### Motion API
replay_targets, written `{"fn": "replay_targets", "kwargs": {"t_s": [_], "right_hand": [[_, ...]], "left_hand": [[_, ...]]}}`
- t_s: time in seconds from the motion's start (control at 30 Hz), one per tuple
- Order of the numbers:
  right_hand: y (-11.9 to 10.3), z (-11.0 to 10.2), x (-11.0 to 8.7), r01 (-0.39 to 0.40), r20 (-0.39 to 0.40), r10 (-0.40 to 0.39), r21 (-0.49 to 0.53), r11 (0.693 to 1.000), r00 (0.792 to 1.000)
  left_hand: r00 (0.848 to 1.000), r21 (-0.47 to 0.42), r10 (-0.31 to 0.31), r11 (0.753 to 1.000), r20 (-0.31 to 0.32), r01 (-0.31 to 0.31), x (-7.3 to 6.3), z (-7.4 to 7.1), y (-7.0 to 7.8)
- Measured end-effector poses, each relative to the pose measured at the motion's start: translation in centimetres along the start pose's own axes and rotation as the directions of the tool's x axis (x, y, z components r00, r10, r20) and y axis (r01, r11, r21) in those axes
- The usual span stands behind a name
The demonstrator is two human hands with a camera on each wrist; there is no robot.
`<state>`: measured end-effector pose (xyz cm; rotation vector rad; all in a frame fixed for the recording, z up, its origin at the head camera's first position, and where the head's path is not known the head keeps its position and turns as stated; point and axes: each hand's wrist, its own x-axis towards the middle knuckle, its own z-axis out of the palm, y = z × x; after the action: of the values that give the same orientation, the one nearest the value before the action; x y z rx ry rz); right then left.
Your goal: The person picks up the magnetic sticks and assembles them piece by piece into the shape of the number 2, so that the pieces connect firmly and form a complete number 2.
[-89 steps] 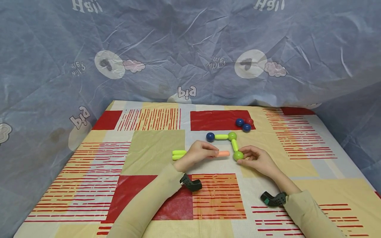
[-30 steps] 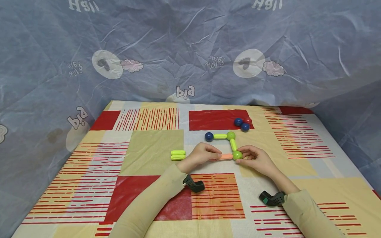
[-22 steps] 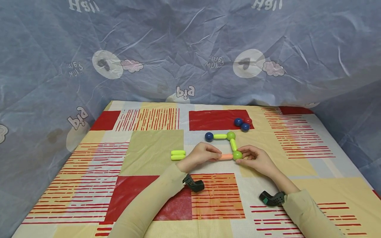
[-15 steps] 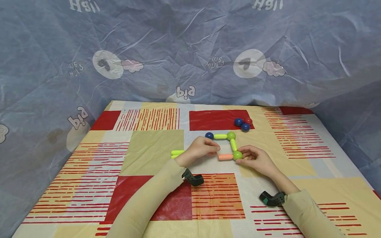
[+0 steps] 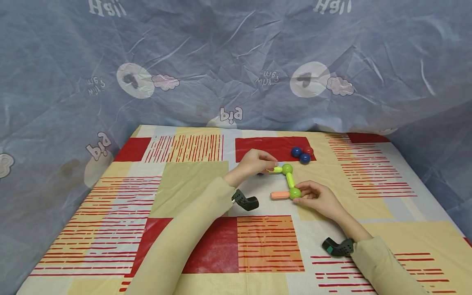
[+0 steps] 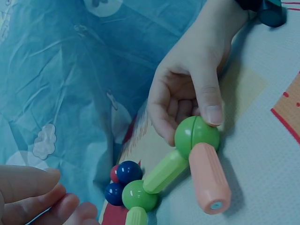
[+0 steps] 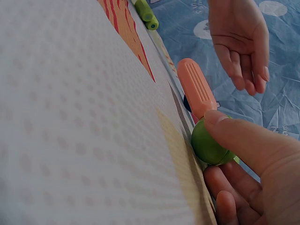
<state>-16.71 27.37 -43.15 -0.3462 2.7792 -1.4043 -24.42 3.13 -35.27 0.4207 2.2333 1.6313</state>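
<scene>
My right hand (image 5: pixel 318 199) pinches the near green ball (image 5: pixel 295 193) between thumb and fingers. A peach rod (image 5: pixel 280 195) sticks out leftward from that ball, its other end free. A lime rod (image 5: pixel 290 180) joins the near ball to a far green ball (image 5: pixel 287 169). From the far ball a second lime rod (image 5: pixel 276 169) runs left, partly behind my left hand (image 5: pixel 252 164). Only a sliver of the dark blue ball at its end shows. In the right wrist view, my left hand's fingers hang relaxed above the table with nothing between them.
Two blue balls (image 5: pixel 296 152) and a red ball (image 5: pixel 309 151) lie together at the back right. A pair of loose lime rods (image 7: pixel 147 15) shows in the right wrist view; my left arm hides them in the head view. A patterned cloth (image 5: pixel 195 188) covers the table.
My left hand brought the peach rod to the near green ball, let it go there, then moved up and away over the far lime rod. My right hand stayed on the ball.
</scene>
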Motion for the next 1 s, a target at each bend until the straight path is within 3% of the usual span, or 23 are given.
{"fn": "replay_targets", "kwargs": {"t_s": [0.47,0.73,1.0], "right_hand": [[0.0,0.0,0.0,-0.001,0.0,0.001,-0.001,1.0,1.0],[0.2,0.0,0.1,0.009,-0.006,-0.01,-0.004,1.0,1.0],[0.2,0.0,0.1,0.023,-0.012,-0.023,0.011,1.0,1.0]], "left_hand": [[0.997,0.081,0.053,0.996,-0.051,-0.049,2.9,1.4,1.1],[0.987,0.244,0.13,0.964,-0.098,-0.102,4.7,2.2,1.3],[0.983,0.26,0.159,0.957,-0.09,-0.131,6.3,3.7,1.2]]}}
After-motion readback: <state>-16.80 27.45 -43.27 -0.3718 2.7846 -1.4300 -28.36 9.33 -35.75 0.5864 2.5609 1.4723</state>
